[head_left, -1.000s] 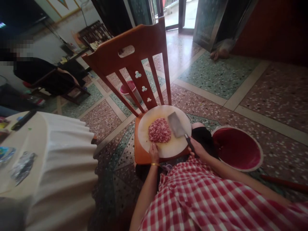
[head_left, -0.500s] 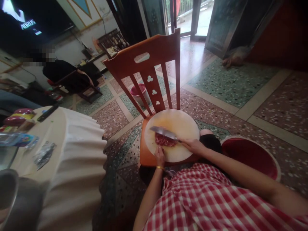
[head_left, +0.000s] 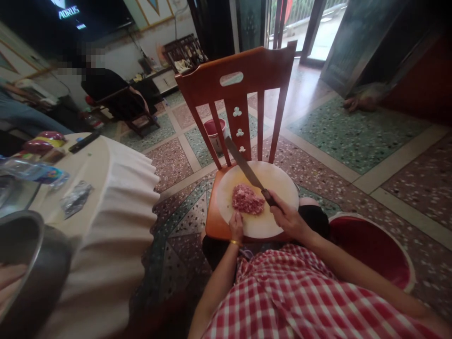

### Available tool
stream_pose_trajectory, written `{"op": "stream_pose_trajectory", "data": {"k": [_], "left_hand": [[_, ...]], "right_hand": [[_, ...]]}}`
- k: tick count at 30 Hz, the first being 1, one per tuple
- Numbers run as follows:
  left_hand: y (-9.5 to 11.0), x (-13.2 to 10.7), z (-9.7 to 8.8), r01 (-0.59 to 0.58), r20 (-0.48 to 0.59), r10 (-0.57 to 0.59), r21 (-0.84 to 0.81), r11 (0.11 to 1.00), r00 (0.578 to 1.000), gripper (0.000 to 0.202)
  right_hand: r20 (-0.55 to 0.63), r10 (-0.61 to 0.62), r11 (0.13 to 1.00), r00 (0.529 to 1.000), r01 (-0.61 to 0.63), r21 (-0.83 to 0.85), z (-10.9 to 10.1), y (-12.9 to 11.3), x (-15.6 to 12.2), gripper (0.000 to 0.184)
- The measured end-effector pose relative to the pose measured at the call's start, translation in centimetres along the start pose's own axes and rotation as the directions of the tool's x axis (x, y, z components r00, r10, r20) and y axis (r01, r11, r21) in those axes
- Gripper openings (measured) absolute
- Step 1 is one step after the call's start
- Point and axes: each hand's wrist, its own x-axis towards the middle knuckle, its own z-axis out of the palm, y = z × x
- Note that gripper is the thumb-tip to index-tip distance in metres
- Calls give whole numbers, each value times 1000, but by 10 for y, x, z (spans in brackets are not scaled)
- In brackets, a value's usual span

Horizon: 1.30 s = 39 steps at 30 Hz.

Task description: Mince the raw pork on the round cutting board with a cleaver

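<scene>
A kitchen knife [head_left: 245, 165] is in my right hand [head_left: 288, 217], which is wrapped around its dark handle. The blade is raised and slants up and away to the left, over the far side of a round white cutting board [head_left: 277, 183]. A mound of pink minced meat [head_left: 246, 198] lies on the board, left of its middle. My left hand [head_left: 236, 226] is at the board's near left edge, fingers drawn together and tips by the near side of the meat. Whatever those fingers may grip is hidden. The board rests on the seat of a wooden chair [head_left: 211, 214].
To the left stands a table with a pale tablecloth [head_left: 106, 212], bearing a metal pot [head_left: 52, 263], a plastic bottle [head_left: 33, 170] and a second knife [head_left: 84, 142]. A large red basin [head_left: 370, 249] sits at right. A seated person [head_left: 109, 84] is farther back.
My right hand has lifted the knife off the meat and swung its tip up and away, exposing the mound. My left hand has stayed at the board's near edge. The view has shifted slightly.
</scene>
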Motion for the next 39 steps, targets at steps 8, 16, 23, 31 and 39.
{"op": "stream_pose_trajectory", "data": {"k": [8,16,23,31,39], "left_hand": [[0,1,-2,-8,-7,8,-8,1000,1000,39],[0,-1,-3,-10,-5,10,-13,1000,1000,37],[-1,0,-4,-8,15,7,34,999,1000,37],[-6,2,-3,-5,24,4,17,1000,1000,37],[-6,2,-3,-15,6,14,34,999,1000,36]], "right_hand": [[148,74,978,986,-42,-205,22,23,6,41],[140,107,973,984,-75,-219,26,22,8,43],[58,-122,986,991,128,-104,17,10,10,45],[148,44,985,988,-18,-173,18,21,4,42],[104,121,977,987,-100,-190,22,37,5,42]]}}
